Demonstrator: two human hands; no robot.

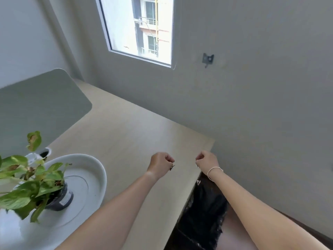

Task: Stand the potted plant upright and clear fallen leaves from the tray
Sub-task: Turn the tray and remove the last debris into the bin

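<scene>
One pot [60, 197] upright in tray [97, 170]; left hand [161, 166] pinches leaf bits [172, 167], right hand [206, 162] curled, contents unclear.

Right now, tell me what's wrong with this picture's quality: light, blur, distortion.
Head view: the window is blown out, the building outside washed pale. The wide lens bends and tilts the walls and the table edge. The near part of the white tray and the plant leaves at lower left are soft. Both hands, left and right, are fairly sharp, casting little shadow.
</scene>
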